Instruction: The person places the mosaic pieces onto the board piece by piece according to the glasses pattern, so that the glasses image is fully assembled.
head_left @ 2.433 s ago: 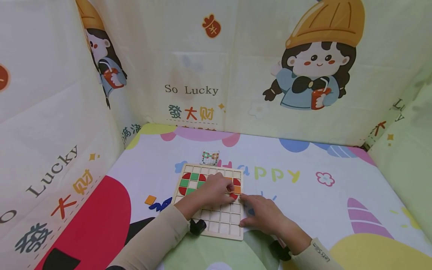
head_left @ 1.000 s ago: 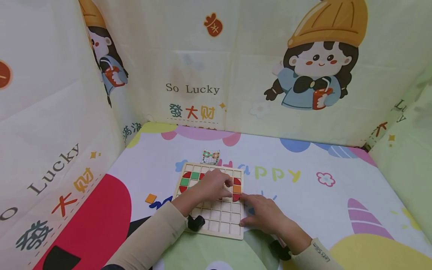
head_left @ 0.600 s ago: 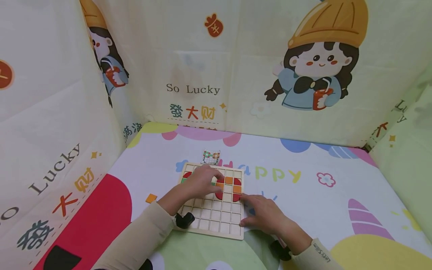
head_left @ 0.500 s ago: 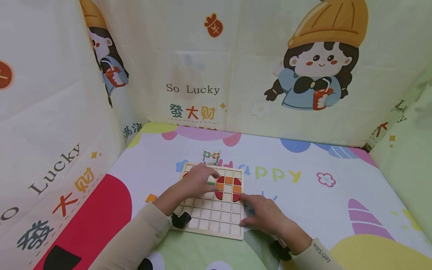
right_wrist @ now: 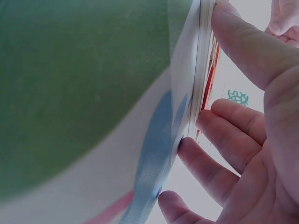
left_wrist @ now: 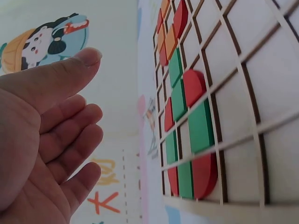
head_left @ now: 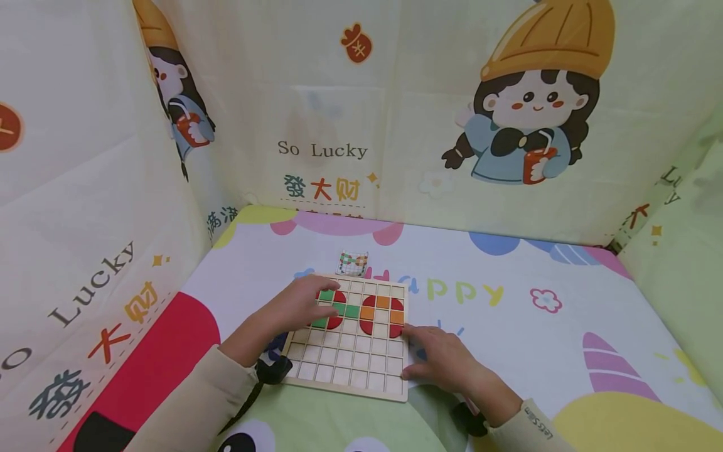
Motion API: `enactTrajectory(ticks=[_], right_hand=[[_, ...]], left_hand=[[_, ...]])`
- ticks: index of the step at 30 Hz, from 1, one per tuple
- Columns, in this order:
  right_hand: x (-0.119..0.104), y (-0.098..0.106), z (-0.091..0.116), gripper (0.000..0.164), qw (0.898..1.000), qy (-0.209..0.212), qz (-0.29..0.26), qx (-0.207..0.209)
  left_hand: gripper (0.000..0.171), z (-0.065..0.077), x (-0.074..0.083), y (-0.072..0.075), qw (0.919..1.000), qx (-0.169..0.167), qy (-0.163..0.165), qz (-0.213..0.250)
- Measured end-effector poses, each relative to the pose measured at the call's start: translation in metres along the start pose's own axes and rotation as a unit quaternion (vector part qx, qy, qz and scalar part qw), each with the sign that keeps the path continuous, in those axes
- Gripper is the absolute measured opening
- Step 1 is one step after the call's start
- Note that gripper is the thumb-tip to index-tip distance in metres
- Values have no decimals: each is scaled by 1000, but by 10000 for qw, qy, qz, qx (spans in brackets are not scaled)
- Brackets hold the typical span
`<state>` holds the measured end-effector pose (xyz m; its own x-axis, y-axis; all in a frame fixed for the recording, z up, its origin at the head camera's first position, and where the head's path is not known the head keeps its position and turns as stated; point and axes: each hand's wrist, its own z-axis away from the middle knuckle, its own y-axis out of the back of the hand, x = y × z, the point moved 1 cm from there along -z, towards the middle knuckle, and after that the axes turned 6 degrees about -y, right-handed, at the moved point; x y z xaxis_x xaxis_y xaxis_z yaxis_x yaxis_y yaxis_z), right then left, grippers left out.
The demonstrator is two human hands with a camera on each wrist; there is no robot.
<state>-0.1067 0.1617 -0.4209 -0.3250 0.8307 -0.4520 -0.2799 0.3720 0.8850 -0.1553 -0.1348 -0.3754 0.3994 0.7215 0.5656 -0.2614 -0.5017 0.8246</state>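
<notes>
Printed cloth (head_left: 401, 113) fills the upper frame. Lower centre lies the grid board (head_left: 359, 358) with coloured tiles (head_left: 352, 311). My left hand (head_left: 299, 306) hovers at its left, fingers loose, empty; my right hand (head_left: 443, 358) touches its right edge with relaxed fingers. Half-hidden blue pieces (head_left: 275, 344), perhaps, lie left.

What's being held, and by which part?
Nothing is gripped: the left hand is empty over the board; the right hand only touches the board's right edge with its fingertips.
</notes>
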Motion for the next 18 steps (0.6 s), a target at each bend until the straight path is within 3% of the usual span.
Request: enactTrajectory(ticks=[6,18], right_hand=[[0,-1,-1,70,10000,-32,-18,-15],[-1,2,0,70,10000,2,-11,-23]], left_hand=[[56,14,-12,7,9987,114,454,-176],[60,49,-42,25,9948,396,920,-201]])
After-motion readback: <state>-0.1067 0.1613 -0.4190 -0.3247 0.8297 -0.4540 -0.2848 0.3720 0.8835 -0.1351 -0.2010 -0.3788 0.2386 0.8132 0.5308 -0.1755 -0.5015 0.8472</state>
